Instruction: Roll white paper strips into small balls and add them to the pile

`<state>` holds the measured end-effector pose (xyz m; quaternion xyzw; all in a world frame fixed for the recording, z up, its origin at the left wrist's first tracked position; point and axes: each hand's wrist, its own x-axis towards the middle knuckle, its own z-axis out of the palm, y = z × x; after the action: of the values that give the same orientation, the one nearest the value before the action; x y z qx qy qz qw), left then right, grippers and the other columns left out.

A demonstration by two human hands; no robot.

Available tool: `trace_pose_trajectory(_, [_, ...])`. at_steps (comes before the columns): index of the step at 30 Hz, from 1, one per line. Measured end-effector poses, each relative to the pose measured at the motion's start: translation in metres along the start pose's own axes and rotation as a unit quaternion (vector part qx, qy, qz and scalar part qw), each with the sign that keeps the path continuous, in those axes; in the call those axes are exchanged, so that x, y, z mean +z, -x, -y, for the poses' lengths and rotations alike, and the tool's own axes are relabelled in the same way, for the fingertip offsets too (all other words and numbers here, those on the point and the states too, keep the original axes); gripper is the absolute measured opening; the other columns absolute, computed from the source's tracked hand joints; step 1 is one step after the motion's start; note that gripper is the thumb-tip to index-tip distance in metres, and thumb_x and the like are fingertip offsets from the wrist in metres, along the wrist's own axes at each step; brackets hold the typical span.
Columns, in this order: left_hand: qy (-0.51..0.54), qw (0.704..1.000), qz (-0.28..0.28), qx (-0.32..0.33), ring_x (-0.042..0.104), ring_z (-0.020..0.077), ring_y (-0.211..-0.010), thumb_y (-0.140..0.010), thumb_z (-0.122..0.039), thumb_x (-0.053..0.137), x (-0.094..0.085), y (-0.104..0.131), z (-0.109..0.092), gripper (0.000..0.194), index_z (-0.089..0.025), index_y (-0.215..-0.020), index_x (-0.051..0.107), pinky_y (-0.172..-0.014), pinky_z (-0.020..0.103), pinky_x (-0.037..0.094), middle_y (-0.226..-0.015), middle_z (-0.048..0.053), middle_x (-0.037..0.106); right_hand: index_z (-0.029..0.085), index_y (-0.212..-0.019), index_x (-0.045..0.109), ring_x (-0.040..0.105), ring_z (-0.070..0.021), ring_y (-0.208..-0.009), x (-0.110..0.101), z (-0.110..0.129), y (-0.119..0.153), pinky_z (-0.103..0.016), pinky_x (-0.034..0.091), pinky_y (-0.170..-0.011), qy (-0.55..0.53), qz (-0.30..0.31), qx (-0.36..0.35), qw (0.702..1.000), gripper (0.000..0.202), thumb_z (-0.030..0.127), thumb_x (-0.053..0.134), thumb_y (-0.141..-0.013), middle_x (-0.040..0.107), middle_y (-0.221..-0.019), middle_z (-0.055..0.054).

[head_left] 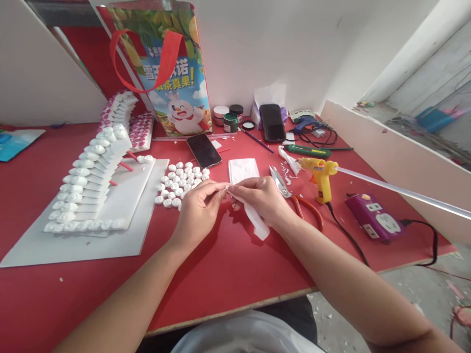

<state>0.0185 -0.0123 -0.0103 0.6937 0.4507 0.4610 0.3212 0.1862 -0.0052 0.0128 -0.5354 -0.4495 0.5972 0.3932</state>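
Note:
My left hand (198,208) and my right hand (263,196) meet fingertip to fingertip above the red table. Both are closed in a pinch on one end of a white paper strip (258,225). Its loose tail hangs below my right palm; the pinched end is mostly hidden by the fingers. Left of my left hand lies a cluster of small white paper rosettes (179,184). Just beyond the fingertips is a folded stack of white paper (243,169). Scissors with orange handles (299,208) lie beside my right hand, blades pointing away.
At left, a white fan-like model edged with rosettes (88,184) stands on a white board (121,245). A yellow glue gun (324,184) and purple power strip (375,215) sit right, with cords. Behind are a phone (204,150), paint jars (230,122) and a printed bag (180,98).

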Motion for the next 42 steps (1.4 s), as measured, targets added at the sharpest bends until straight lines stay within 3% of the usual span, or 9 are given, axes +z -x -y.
trace_pose_trajectory(5, [-0.055, 0.997, -0.026, 0.054, 0.063, 0.0133, -0.075, -0.098, -0.02, 0.06, 0.006, 0.003, -0.003, 0.016, -0.016, -0.098, 0.076, -0.07, 0.025, 0.051, -0.082, 0.003, 0.068, 0.016, -0.063, 0.069, 0.052, -0.0106, -0.056, 0.005, -0.005, 0.002, -0.025, 0.039, -0.056, 0.145, -0.066, -0.104, 0.982, 0.02, 0.028, 0.064, -0.078, 0.062, -0.056, 0.001])
trace_pose_trajectory(14, [-0.173, 0.962, -0.089, 0.194, 0.064, 0.0141, -0.075, -0.096, -0.007, 0.057, 0.008, 0.0, 0.008, 0.015, -0.01, -0.099, 0.071, -0.073, 0.025, 0.052, -0.082, 0.005, 0.066, 0.015, -0.064, 0.065, 0.049, -0.0108, -0.057, 0.01, -0.009, 0.004, -0.025, 0.035, -0.056, 0.139, -0.045, -0.137, 0.98, 0.029, 0.035, 0.061, -0.084, 0.057, -0.056, 0.001])
trace_pose_trajectory(21, [-0.247, 0.936, -0.066, 0.243, 0.061, 0.0175, -0.075, -0.1, -0.008, 0.049, 0.011, 0.002, 0.012, 0.024, -0.009, -0.114, 0.069, -0.07, 0.03, 0.051, -0.082, 0.008, 0.066, 0.015, -0.065, 0.064, 0.057, -0.0142, -0.063, 0.009, -0.014, 0.001, -0.027, 0.04, -0.062, 0.135, -0.023, -0.169, 0.976, 0.032, 0.036, 0.059, -0.088, 0.064, -0.062, -0.002])
trace_pose_trajectory(25, [-0.163, 0.969, -0.058, 0.174, 0.063, 0.0166, -0.079, -0.1, -0.014, 0.051, 0.007, 0.001, 0.009, 0.023, -0.013, -0.11, 0.072, -0.075, 0.03, 0.052, -0.086, 0.007, 0.068, 0.015, -0.071, 0.067, 0.057, -0.0141, -0.063, 0.008, -0.012, 0.0, -0.027, 0.042, -0.062, 0.127, -0.021, -0.159, 0.979, 0.028, 0.035, 0.058, -0.088, 0.065, -0.064, -0.002])
trace_pose_trajectory(28, [-0.004, 1.0, -0.028, 0.009, 0.065, 0.0158, -0.082, -0.097, -0.026, 0.061, 0.003, -0.002, 0.004, 0.019, -0.016, -0.103, 0.075, -0.077, 0.028, 0.052, -0.088, 0.006, 0.071, 0.014, -0.074, 0.069, 0.052, -0.012, -0.062, 0.005, -0.008, -0.001, -0.025, 0.039, -0.06, 0.114, 0.0, -0.148, 0.982, 0.028, 0.036, 0.059, -0.087, 0.064, -0.066, -0.001])
trace_pose_trajectory(30, [0.128, 0.985, -0.008, -0.112, 0.062, 0.0124, -0.072, -0.093, -0.031, 0.069, 0.0, -0.004, 0.002, 0.021, -0.017, -0.106, 0.076, -0.07, 0.025, 0.05, -0.082, 0.002, 0.07, 0.014, -0.073, 0.068, 0.049, -0.0109, -0.061, 0.004, -0.007, -0.002, -0.025, 0.037, -0.058, 0.124, 0.006, -0.148, 0.981, 0.028, 0.036, 0.06, -0.087, 0.062, -0.066, 0.0])
trace_pose_trajectory(32, [0.217, 0.959, -0.001, -0.181, 0.054, 0.009, -0.062, -0.088, -0.032, 0.074, 0.0, -0.006, 0.0, 0.022, -0.017, -0.104, 0.078, -0.063, 0.022, 0.046, -0.074, -0.001, 0.066, 0.014, -0.069, 0.067, 0.043, -0.0099, -0.06, 0.003, -0.006, -0.002, -0.024, 0.034, -0.057, 0.152, -0.002, -0.158, 0.976, 0.028, 0.034, 0.06, -0.087, 0.055, -0.061, 0.002])
trace_pose_trajectory(35, [0.236, 0.952, 0.001, -0.197, 0.055, 0.009, -0.062, -0.084, -0.03, 0.076, 0.001, -0.006, 0.0, 0.019, -0.017, -0.097, 0.079, -0.065, 0.022, 0.047, -0.066, -0.003, 0.062, 0.013, -0.069, 0.069, 0.041, -0.0096, -0.059, 0.002, -0.008, -0.002, -0.024, 0.033, -0.056, 0.201, -0.017, -0.18, 0.963, 0.026, 0.029, 0.058, -0.087, 0.052, -0.059, 0.002])
trace_pose_trajectory(42, [0.102, 0.986, -0.019, -0.127, 0.07, 0.0183, -0.084, -0.088, -0.032, 0.071, 0.004, -0.001, 0.002, 0.019, -0.018, -0.098, 0.079, -0.081, 0.03, 0.055, -0.083, 0.003, 0.074, 0.015, -0.071, 0.072, 0.057, -0.0123, -0.065, 0.002, -0.012, -0.002, -0.024, 0.041, -0.062, 0.257, -0.021, -0.248, 0.934, 0.024, 0.019, 0.056, -0.089, 0.066, -0.068, -0.002])
